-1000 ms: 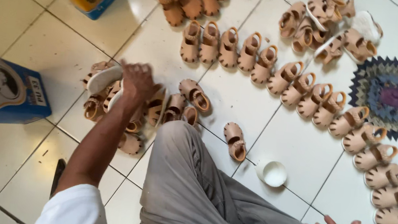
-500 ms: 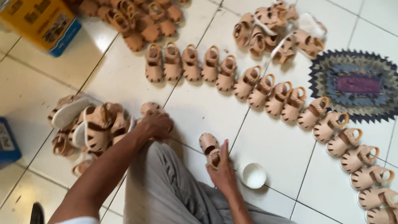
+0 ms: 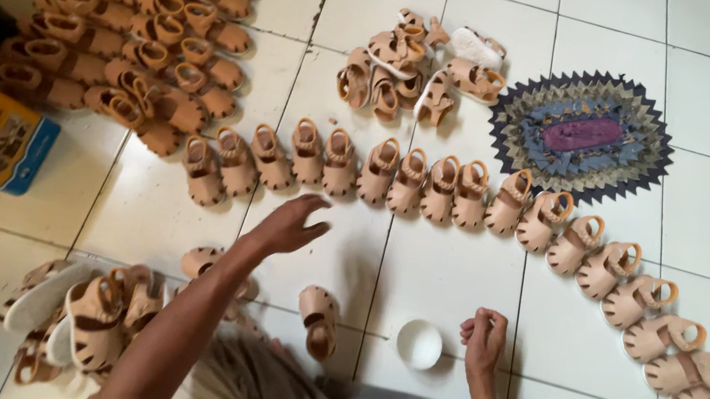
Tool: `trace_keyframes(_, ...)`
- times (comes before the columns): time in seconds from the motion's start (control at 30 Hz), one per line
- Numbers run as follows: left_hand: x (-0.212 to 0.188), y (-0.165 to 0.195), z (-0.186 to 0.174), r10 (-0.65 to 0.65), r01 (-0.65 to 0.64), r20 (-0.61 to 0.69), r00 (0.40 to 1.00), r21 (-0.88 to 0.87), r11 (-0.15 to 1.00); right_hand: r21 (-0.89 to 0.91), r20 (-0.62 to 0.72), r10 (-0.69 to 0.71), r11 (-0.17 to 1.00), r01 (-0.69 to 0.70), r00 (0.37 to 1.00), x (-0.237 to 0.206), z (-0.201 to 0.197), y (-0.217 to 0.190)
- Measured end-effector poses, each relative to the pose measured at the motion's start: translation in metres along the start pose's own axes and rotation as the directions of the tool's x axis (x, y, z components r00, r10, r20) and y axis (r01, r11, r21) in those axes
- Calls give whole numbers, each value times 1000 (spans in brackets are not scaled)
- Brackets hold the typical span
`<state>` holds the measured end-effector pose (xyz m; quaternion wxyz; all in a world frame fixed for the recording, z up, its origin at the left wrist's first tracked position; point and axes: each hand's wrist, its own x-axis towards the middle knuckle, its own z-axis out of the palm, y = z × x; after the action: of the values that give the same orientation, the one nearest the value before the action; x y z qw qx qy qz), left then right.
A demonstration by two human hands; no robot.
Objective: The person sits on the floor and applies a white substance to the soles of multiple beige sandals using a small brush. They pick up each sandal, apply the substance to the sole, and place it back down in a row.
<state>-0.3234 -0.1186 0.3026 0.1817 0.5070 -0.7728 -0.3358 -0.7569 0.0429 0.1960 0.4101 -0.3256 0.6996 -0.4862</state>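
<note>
Left hand (image 3: 287,225) spread open above the tiled floor (image 3: 446,265) near a sandal row (image 3: 429,186); right hand (image 3: 483,340) loosely curled, empty, beside a white dish (image 3: 419,343).

Single head view looks steeply down, from close above, at the tiled floor (image 3: 446,265).

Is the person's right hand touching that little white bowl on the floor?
Apart. The head view shows the right hand loosely curled just right of the small white bowl, with a strip of bare floor tile visible between them.
</note>
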Motion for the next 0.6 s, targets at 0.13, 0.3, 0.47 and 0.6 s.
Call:
trace_keyframes(0.13,179,55,25,120,-117,-38,992,70,991,17,-107,43,999,-41,993,77,1,13)
trace_keyframes(0.3,409,80,44,13,-8,-8,1000,405,914,-309,-188,-254,932,188,949,164,-9,24)
trace_keyframes(0.47,561,75,54,-49,95,-96,994,568,817,-334,-216,-266,924,185,939,248,-15,74)
trace_keyframes(0.6,600,40,76,-105,102,-39,994,709,698,-354,-214,-267,918,181,939,263,-13,113)
